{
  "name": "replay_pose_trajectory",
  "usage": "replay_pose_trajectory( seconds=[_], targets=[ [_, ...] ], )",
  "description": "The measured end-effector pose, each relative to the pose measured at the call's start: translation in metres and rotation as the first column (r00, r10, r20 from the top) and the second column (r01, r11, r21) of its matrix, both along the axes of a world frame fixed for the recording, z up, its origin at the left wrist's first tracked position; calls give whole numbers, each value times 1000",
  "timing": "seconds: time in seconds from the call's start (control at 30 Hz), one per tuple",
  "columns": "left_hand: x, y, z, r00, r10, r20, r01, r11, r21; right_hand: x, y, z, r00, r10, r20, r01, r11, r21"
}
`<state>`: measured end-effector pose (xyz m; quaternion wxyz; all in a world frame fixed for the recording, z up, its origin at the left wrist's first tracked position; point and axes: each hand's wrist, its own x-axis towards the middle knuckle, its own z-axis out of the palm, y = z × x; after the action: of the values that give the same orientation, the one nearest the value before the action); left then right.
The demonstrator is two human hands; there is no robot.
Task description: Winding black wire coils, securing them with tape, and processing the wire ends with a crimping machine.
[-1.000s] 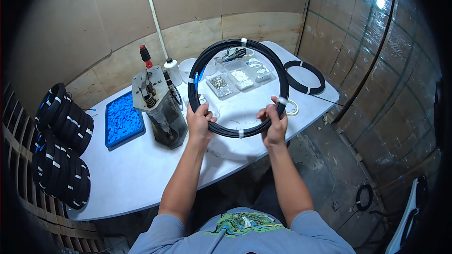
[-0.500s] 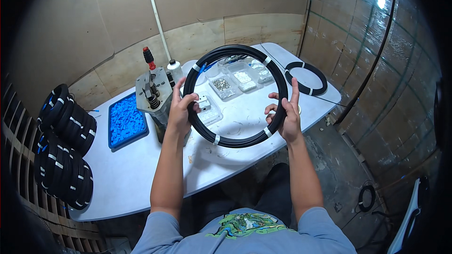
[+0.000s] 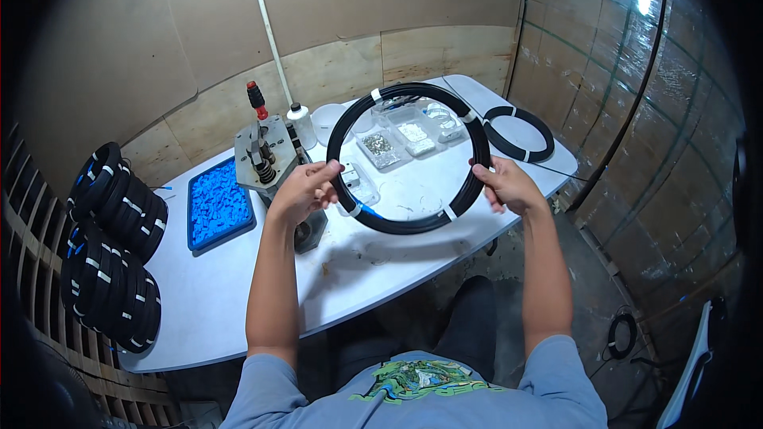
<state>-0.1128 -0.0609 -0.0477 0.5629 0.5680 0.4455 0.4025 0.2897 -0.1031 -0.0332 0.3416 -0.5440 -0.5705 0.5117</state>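
A coil of black cable (image 3: pixel 389 224), bound with several white bands, is held up over the white table. My left hand (image 3: pixel 306 193) grips its left side, thumb on the near face and fingers curled behind. On the opposite side my right hand (image 3: pixel 511 185) pinches the coil between thumb and fingers. A blue cable end shows at the coil's lower left, beside one white band. Through the ring I see clear plastic boxes: one of small metal parts (image 3: pixel 381 150), one of white parts (image 3: pixel 416 137).
A hand press (image 3: pixel 266 151) with a red-and-black handle stands left of the coil, near a blue tray (image 3: pixel 222 243) of blue caps and a white bottle (image 3: pixel 300 123). Stacked black coils (image 3: pixel 111 290) fill the table's left end. Another coil (image 3: pixel 531 155) lies at the right.
The coil has turned in my hands, so its blue end went from the upper left to the lower left. My right hand has closed from spread fingers to a pinch.
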Motion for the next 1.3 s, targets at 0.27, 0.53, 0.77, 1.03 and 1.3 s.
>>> replay_pose_trajectory(
  seconds=[0.27,0.53,0.77,1.03,1.3],
  targets=[
    [20,8,-6,962,165,-216,-144,983,111,-11,20,-41,968,-194,-159,231,936,264],
    [62,8,-25,876,393,279,-399,916,-37,-72,12,-56,675,-214,-706,457,873,173],
    [61,5,-27,859,394,327,-391,917,-79,-76,6,-48,691,-235,-684,459,873,164],
    [57,5,-28,877,355,325,-362,931,-41,-75,2,-47,709,-240,-663,463,868,181],
    [22,4,-9,964,104,247,-125,989,74,-27,6,-34,695,-4,-719,109,989,100]
  ],
)
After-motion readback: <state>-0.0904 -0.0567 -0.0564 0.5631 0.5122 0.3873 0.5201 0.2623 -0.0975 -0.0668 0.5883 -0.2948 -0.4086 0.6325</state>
